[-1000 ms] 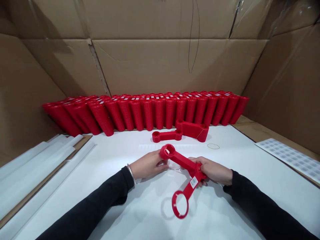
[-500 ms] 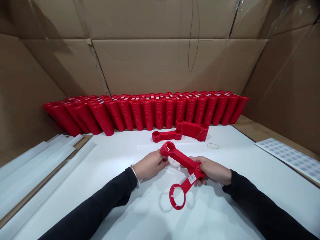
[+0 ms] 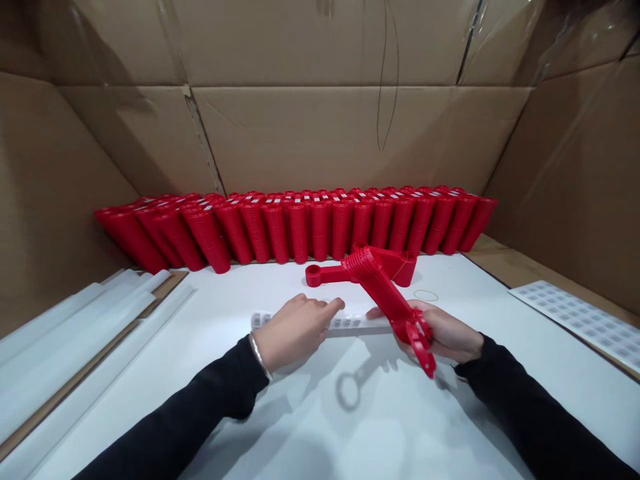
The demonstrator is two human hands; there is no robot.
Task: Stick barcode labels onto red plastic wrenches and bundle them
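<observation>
From my station I saw the wrenches (image 3: 377,283) in solid bright red, and the tubes (image 3: 300,231) behind them in the same red, striped with fine ribs and flecked white at their tops. The label strip (image 3: 350,323) and label sheet (image 3: 575,323) carried neat grids of grey squares on white. The table (image 3: 465,427) was plain white, the carton walls (image 3: 320,133) were tan, the sleeves (image 3: 520,407) were black, and the bangle (image 3: 259,355) was silver.

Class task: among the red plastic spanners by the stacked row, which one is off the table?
The spanner held in the right hand, raised and tilted above the white table. The other two spanners rest on the table beyond it.
</observation>
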